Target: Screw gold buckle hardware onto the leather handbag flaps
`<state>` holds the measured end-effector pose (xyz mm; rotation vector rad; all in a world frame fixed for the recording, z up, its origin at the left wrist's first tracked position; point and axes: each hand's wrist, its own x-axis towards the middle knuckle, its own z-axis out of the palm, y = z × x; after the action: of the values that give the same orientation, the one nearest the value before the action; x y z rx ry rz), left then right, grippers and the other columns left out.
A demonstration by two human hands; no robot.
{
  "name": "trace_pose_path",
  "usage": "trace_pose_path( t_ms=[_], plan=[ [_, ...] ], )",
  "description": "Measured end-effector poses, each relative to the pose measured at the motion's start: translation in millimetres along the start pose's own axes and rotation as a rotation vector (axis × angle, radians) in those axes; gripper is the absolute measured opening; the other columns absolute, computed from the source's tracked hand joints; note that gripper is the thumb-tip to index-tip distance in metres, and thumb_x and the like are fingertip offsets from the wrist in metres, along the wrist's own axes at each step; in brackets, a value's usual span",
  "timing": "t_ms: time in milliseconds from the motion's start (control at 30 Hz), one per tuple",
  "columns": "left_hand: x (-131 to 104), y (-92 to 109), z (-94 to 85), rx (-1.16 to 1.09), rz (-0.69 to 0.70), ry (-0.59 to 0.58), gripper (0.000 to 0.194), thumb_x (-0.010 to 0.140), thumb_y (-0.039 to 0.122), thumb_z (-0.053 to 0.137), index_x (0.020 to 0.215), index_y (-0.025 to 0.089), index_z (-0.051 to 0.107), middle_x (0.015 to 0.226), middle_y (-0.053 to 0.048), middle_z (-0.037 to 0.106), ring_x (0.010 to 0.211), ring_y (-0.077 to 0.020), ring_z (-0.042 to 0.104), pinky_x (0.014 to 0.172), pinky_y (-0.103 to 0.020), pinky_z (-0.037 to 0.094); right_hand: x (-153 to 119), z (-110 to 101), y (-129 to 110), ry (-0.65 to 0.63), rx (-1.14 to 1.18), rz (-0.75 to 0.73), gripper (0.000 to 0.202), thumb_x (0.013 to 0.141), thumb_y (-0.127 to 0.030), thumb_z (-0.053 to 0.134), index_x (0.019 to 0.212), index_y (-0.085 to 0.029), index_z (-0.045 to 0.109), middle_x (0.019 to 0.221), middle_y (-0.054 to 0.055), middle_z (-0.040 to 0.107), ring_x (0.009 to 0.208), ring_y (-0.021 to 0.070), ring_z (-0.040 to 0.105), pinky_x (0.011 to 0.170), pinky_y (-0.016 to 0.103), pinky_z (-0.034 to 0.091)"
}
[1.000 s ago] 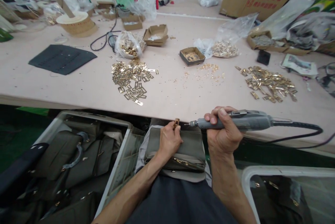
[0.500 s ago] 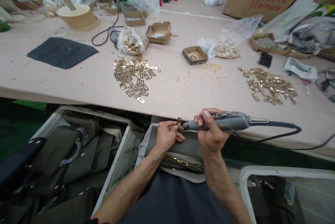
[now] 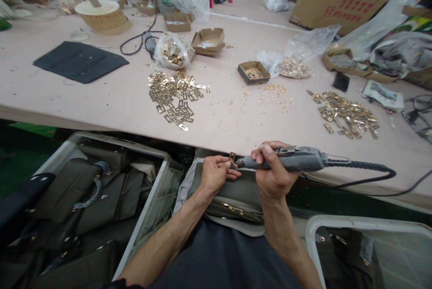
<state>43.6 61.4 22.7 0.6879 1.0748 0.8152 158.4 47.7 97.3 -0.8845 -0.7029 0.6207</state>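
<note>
My right hand [image 3: 275, 172] is wrapped round a grey electric screwdriver [image 3: 297, 159], its cable running off to the right. The tool lies nearly level, and its tip points left at a small gold metal plate [image 3: 232, 157]. Between thumb and fingers, my left hand [image 3: 216, 173] pinches that plate; whether the tip touches it I cannot tell. Below both hands an olive-grey handbag [image 3: 241, 190] rests on my lap, with a gold zip along its opening. Behind, on the table, lie a pile of flat gold frames [image 3: 175, 95] and a pile of gold plates [image 3: 347, 113].
A crate [image 3: 158, 181] full of dark handbags stands at left, another crate [image 3: 313, 223] at right. The table edge [image 3: 216, 145] runs just beyond my hands. A small box [image 3: 253, 74] of tiny gold screws, a black sheet [image 3: 79, 61] and a tape roll [image 3: 101, 19] lie on top.
The whole view has shifted slightly. Both hands keep their grips, and the screwdriver tip stays beside the gold plate.
</note>
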Motion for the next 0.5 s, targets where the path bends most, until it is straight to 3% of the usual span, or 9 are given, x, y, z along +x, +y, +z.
trace_pose_path(
  t_ms=[167, 267, 500],
  plan=[
    [0.1, 0.3, -3.0, -0.072, -0.044, -0.04, 0.017, 0.086, 0.017, 0.064, 0.093, 0.004, 0.071, 0.088, -0.019, 0.076, 0.071, -0.0258, 0.077, 0.061, -0.027, 0.063, 2.3, -0.8, -3.8, 0.016, 0.03, 0.019, 0.008, 0.081, -0.013, 0.072, 0.081, -0.016, 0.064, 0.069, 0.0, 0.058, 0.05, 0.0113, 0.05, 0.055, 0.029, 0.045],
    [0.3, 0.8, -3.6, -0.104, -0.049, -0.035, 0.015, 0.083, 0.015, 0.067, 0.091, 0.004, 0.071, 0.088, -0.019, 0.076, 0.07, -0.0262, 0.077, 0.06, -0.028, 0.063, 2.7, -0.9, -4.6, 0.019, 0.016, 0.028, 0.009, 0.08, -0.015, 0.072, 0.079, -0.016, 0.063, 0.069, 0.0, 0.058, 0.05, 0.0109, 0.05, 0.055, 0.029, 0.044],
    [0.3, 2.2, -2.8, -0.169, -0.097, -0.018, 0.019, 0.082, 0.004, 0.055, 0.09, 0.002, 0.071, 0.086, -0.021, 0.076, 0.071, -0.0262, 0.077, 0.061, -0.028, 0.063, 1.8, -0.1, -3.7, 0.034, -0.001, 0.031, 0.01, 0.079, -0.017, 0.074, 0.079, -0.016, 0.064, 0.069, -0.001, 0.057, 0.049, 0.0108, 0.05, 0.054, 0.029, 0.045]
  ],
)
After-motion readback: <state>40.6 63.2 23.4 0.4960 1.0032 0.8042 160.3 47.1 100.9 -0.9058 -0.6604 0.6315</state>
